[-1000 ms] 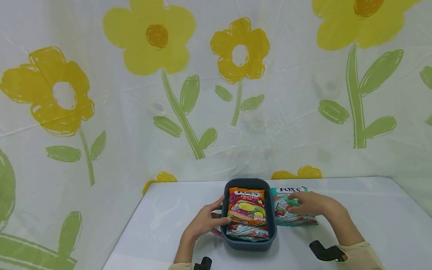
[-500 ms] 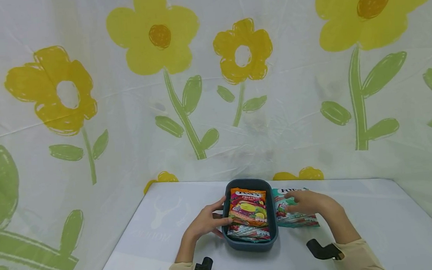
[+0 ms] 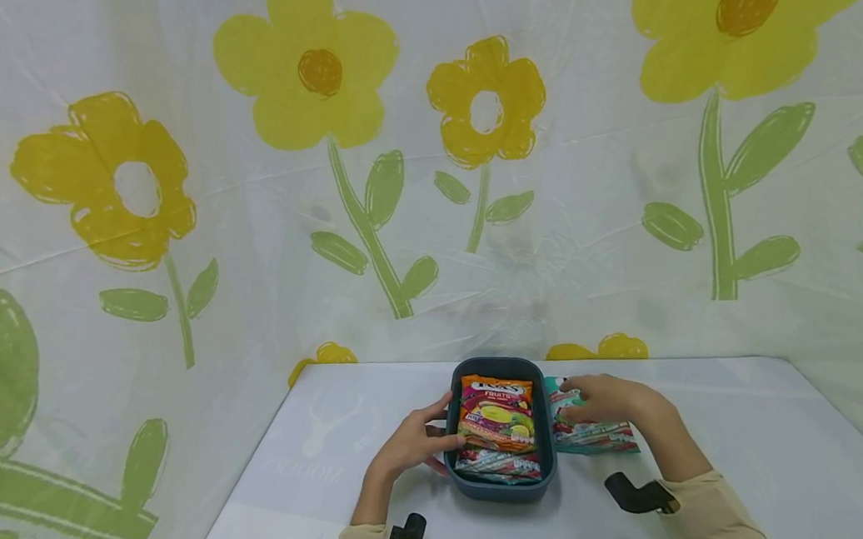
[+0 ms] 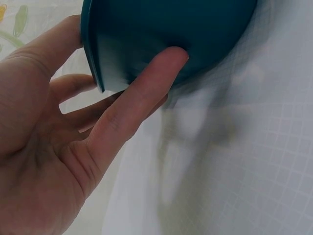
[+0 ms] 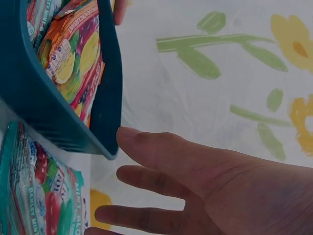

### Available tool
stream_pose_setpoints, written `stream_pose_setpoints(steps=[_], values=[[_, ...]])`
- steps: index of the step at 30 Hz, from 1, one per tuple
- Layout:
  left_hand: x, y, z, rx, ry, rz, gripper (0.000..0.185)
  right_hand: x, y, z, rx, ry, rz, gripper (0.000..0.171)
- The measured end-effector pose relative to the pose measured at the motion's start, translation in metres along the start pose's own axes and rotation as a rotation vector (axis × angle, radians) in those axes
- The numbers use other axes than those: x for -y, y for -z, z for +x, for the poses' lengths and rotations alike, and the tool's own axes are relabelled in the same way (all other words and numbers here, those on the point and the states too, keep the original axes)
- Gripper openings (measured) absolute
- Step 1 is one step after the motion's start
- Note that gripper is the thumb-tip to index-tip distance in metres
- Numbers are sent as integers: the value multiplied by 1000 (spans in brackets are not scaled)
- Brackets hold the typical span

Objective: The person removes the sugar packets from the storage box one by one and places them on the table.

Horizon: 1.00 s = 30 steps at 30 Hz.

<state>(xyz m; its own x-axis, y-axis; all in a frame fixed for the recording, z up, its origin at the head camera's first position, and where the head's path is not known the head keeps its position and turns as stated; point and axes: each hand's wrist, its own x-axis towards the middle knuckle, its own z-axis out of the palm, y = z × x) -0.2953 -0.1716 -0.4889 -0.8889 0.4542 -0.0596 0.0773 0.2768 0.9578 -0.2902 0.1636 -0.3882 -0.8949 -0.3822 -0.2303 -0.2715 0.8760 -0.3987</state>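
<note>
Basket: dark teal oblong plastic basket (image 3: 502, 482) sits mid-desk near the front edge, between the two hands; holds candy packs lying flat.
Top pack: orange-and-pink fruit candy bag (image 3: 496, 415) lies face-up on top inside the basket, label toward the far end; another pack (image 3: 499, 463) shows under it at the near end.
Teal pack: teal mint candy bag (image 3: 592, 435) lies flat on the desk, just beside the basket's right wall, outside it.
Left hand: left hand (image 3: 413, 442) is against the basket's left wall, thumb at the rim, fingers (image 4: 134, 105) straight along the outer wall; reads as steadying the basket so it doesn't slide. Not clenched, no wrap around the rim visible.
Right hand: right hand (image 3: 606, 399) rests on top of the teal mint bag, palm down; wrist view shows fingers (image 5: 161, 154) stretched out and relaxed, not pinching. Whether the fingertips curl under the bag's edge, cannot tell.
Desk: white desk (image 3: 752, 447) carries everything.
Backdrop: white plastic sheet with yellow flowers (image 3: 312, 69) hangs behind and at the sides.
Wrist gear: black camera mounts (image 3: 635, 493) at both cuffs.
</note>
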Motion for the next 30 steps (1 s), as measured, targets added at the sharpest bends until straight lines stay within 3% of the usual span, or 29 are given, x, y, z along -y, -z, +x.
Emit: stream_pose_setpoints(steps=[15,30], values=[[-1,1,0,9,-8,-14,80,25,1,6,24,4,-55,57],[0,2,1,11,3,-11,81,38,-2,15,38,10,-16,57]])
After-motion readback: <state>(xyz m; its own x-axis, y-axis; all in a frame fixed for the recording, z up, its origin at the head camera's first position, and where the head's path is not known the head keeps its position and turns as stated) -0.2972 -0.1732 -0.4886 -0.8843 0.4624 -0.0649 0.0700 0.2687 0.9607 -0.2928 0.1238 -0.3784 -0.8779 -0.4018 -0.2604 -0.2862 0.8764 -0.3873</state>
